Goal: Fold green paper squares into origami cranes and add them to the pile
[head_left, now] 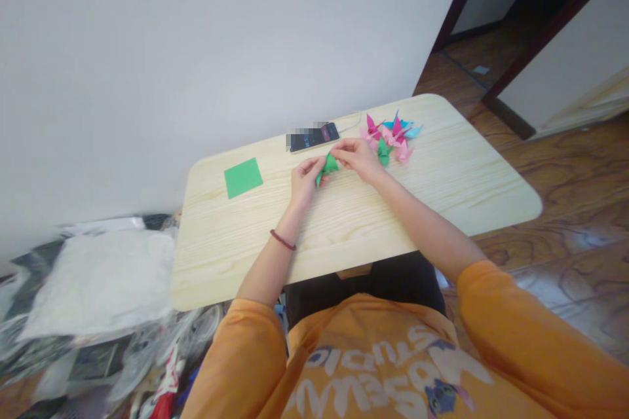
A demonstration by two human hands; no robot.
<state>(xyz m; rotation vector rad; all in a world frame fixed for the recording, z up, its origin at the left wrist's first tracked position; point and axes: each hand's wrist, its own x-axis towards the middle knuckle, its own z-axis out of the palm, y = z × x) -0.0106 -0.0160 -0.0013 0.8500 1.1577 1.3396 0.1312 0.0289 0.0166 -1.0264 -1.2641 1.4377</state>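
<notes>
Between my two hands is a green origami crane (330,165), held just above the light wooden table (236,242). My left hand (307,178) is closed on its left side, thumb on top and fingers partly hidden behind. From the right, my right hand (358,156) pinches the crane's upper right part between thumb and fingertips. Just beyond my right hand lies a cluster of folded paper cranes: a green one (384,152), several pink ones (403,153) and blue ones (399,122).
A stack or sheet of square green paper (244,177) lies at the table's left. A phone (314,137) with a white cable (351,123) rests at the back edge, near the wall (196,46). Plastic-wrapped bags (108,281) crowd the floor left of the table.
</notes>
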